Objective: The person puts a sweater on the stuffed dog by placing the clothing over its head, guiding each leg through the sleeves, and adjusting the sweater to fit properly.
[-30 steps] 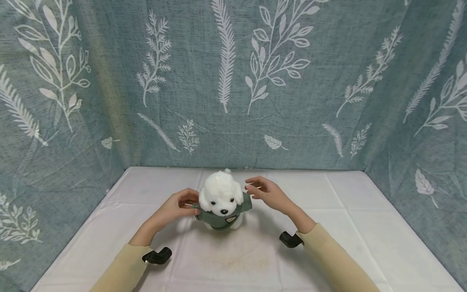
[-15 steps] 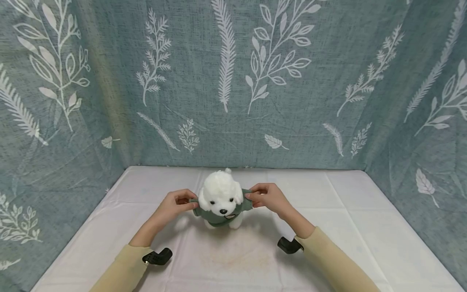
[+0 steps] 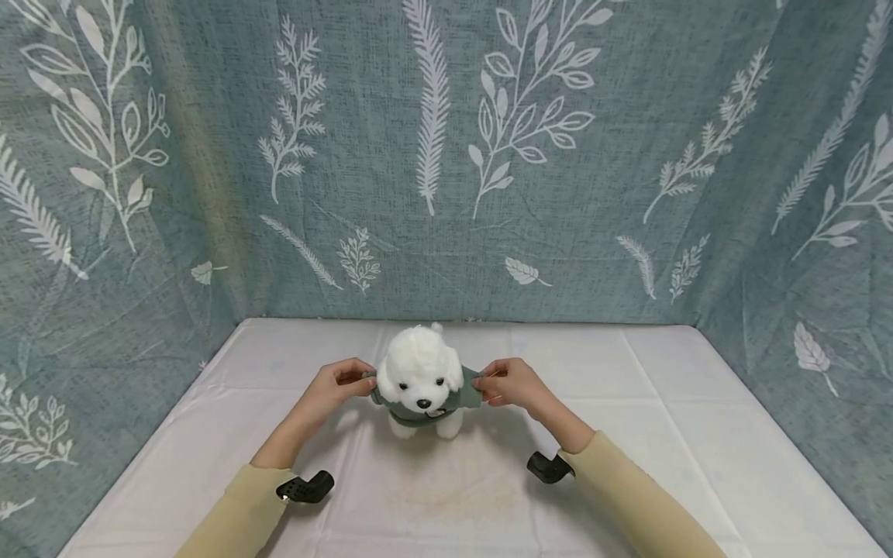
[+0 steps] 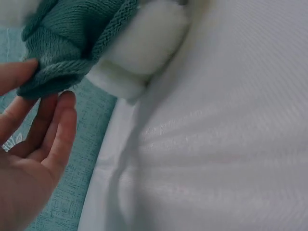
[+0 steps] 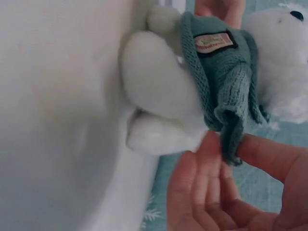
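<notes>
A blue-green fabric curtain (image 3: 384, 155) with white leaf prints hangs behind a table covered by white cloth (image 3: 698, 434). On this cloth, between the two hands, a fluffy white toy dog (image 3: 421, 358) rests upright, facing the person. It wears a green knitted sweater (image 3: 408, 417) with a small label (image 5: 211, 43). The left hand (image 3: 331, 391) pinches one sleeve (image 4: 53, 72); the right hand (image 3: 516, 384) pinches the other sleeve (image 5: 232, 115). Near the beige cuffs (image 3: 254, 484) are curved black devices (image 3: 307, 488)

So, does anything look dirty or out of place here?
One thing: a faint brownish smudge on the white cloth before the dog, like a stain. Its sweater sleeves jut sideways, but the left hand and right hand pinch them.
</notes>
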The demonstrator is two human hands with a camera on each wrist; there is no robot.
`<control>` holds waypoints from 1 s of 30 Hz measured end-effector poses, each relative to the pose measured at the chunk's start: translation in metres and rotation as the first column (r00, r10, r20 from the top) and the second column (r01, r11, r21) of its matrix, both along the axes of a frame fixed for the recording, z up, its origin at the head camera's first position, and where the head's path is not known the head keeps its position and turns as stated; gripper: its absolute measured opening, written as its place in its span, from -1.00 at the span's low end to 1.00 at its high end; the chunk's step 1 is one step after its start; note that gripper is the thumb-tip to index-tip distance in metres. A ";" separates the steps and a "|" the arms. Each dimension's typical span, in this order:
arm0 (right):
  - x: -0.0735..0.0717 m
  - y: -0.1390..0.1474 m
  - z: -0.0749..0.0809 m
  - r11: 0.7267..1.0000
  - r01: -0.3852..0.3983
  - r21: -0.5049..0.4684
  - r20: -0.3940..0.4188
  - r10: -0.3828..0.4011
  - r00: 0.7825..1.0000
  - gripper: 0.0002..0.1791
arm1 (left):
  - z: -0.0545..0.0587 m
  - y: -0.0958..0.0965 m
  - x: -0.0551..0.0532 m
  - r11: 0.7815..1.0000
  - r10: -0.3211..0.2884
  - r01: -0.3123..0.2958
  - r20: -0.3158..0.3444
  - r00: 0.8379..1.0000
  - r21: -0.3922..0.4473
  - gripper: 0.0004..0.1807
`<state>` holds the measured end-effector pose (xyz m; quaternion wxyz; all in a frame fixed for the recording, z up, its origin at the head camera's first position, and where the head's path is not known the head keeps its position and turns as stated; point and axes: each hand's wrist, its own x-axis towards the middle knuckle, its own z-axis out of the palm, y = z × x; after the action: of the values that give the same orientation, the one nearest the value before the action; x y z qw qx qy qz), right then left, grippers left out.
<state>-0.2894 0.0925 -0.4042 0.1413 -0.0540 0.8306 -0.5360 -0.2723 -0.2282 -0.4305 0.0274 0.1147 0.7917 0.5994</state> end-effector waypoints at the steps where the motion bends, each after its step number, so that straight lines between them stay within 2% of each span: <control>1: -0.001 0.000 0.000 1.000 -0.010 0.002 -0.008 0.010 1.000 -0.77 | 0.000 0.000 0.000 1.000 -0.016 0.016 0.003 1.000 0.000 -0.63; 5: -0.003 0.001 0.002 0.997 -0.070 -0.031 -0.057 0.068 0.996 -0.66 | 0.001 -0.002 0.001 0.998 -0.068 0.068 -0.003 0.998 -0.001 -0.56; 7: -0.004 0.001 0.002 0.991 -0.115 -0.064 -0.056 0.111 0.992 -0.61 | 0.001 -0.002 0.001 0.996 -0.090 0.090 0.003 0.996 -0.004 -0.54; 11: -0.005 0.001 0.002 0.980 -0.164 -0.110 -0.049 0.159 0.986 -0.58 | 0.000 0.001 0.000 0.996 -0.085 0.085 0.007 0.996 0.009 -0.62; 14: -0.006 0.000 0.001 0.987 -0.133 -0.094 -0.071 0.127 0.989 -0.64 | 0.000 0.003 0.000 0.999 -0.026 0.026 0.006 1.000 0.032 -0.74; 17: -0.007 -0.002 -0.004 0.996 -0.083 -0.041 -0.084 0.079 0.993 -0.74 | -0.001 0.003 -0.001 1.000 0.008 -0.009 0.024 1.000 0.026 -0.81; 21: -0.008 -0.003 -0.010 0.999 -0.048 0.024 -0.096 0.050 0.994 -0.83 | -0.005 0.003 -0.001 0.999 -0.003 0.006 0.048 0.999 -0.048 -0.79; 24: -0.008 -0.002 -0.009 0.999 -0.045 0.029 -0.121 0.048 0.991 -0.82 | -0.002 0.004 0.001 0.995 -0.017 0.021 0.044 0.999 -0.096 -0.73; 27: -0.008 0.001 -0.004 0.999 -0.043 0.008 -0.149 0.044 0.988 -0.77 | 0.008 0.003 0.004 0.995 -0.035 0.034 -0.007 0.999 -0.097 -0.65; 30: -0.008 0.007 0.001 0.999 -0.025 -0.025 -0.199 0.019 0.980 -0.72 | 0.021 0.002 0.009 0.999 -0.024 0.019 -0.106 0.994 -0.046 -0.58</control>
<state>-0.2969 0.0993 -0.4028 0.0627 -0.1184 0.8325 -0.5375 -0.2629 -0.2262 -0.4094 -0.0058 0.1544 0.8040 0.5741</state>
